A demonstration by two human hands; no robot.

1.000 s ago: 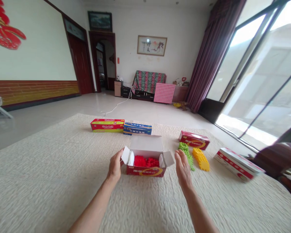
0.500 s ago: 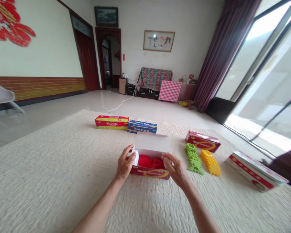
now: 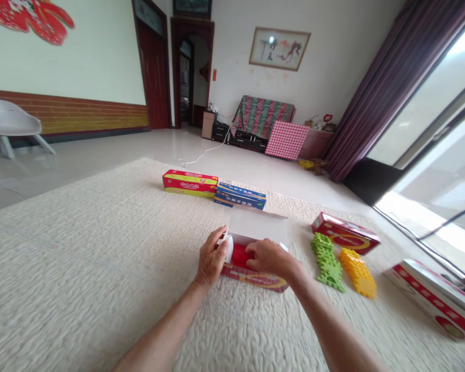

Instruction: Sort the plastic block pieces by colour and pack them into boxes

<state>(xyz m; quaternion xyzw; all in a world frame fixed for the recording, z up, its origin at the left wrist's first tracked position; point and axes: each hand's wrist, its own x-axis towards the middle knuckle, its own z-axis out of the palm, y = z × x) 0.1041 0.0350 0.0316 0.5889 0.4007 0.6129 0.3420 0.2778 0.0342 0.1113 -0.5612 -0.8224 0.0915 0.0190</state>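
Observation:
A dark red cardboard box [image 3: 251, 278] stands in front of me with its white lid [image 3: 258, 225] raised at the back. Bright red pieces [image 3: 240, 255] lie inside it. My left hand [image 3: 211, 258] grips the box's left end, thumb over the white side flap [image 3: 229, 248]. My right hand [image 3: 269, 256] reaches into the box with bent fingers against the red pieces. Its fingertips are partly hidden, so any hold there is unclear. On the right lie a green strip of toothed plastic pieces [image 3: 327, 263] and a yellow one [image 3: 357, 274].
Behind the open box stand a red-and-yellow box [image 3: 189, 185] and a blue box [image 3: 240, 196]. Another dark red box [image 3: 344, 232] and a white-and-red box [image 3: 434, 299] are at the right. All rest on a cream quilted mat [image 3: 101, 248]. A white chair [image 3: 11, 121] stands far left.
My right hand has moved from the box's right end into the box, over the red pieces. My left hand keeps its hold. The view has shifted, and everything appears farther right.

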